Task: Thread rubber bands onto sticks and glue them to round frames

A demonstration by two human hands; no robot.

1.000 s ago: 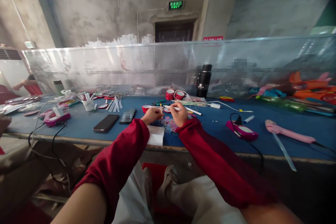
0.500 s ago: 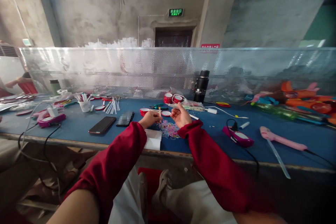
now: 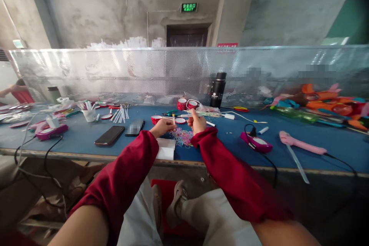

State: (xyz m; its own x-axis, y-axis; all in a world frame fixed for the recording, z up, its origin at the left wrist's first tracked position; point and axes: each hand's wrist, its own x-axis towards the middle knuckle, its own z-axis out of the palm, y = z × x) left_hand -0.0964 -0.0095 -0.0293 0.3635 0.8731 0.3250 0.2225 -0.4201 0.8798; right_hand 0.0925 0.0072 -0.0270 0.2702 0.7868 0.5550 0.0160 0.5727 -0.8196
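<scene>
My left hand (image 3: 163, 127) is closed in a pinch around a small pale strip (image 3: 173, 118) with a yellowish band near its top. To its right, my right hand (image 3: 198, 123) has its fingers curled in and its thumb raised; anything in them is too small or hidden to make out. Below and between both hands lies a loose pile of tiny coloured rubber bands (image 3: 182, 137). A folded white paper (image 3: 166, 149) rests by the bench edge, under my left wrist. Just beyond the hands are a red-rimmed round piece (image 3: 156, 119) and a white disc with a red rim (image 3: 180, 121).
Two phones, one black (image 3: 110, 135), lie to the left, near a white cup of sticks (image 3: 88, 114). At the back stands a black bottle (image 3: 218, 90) beside red rolls (image 3: 182, 103). A purple device (image 3: 256, 142) and a pink corded tool (image 3: 302, 143) are on the right.
My right hand's fingers have gone from loosely spread to curled in. My left hand keeps its pinch on the strip. The view has shifted slightly.
</scene>
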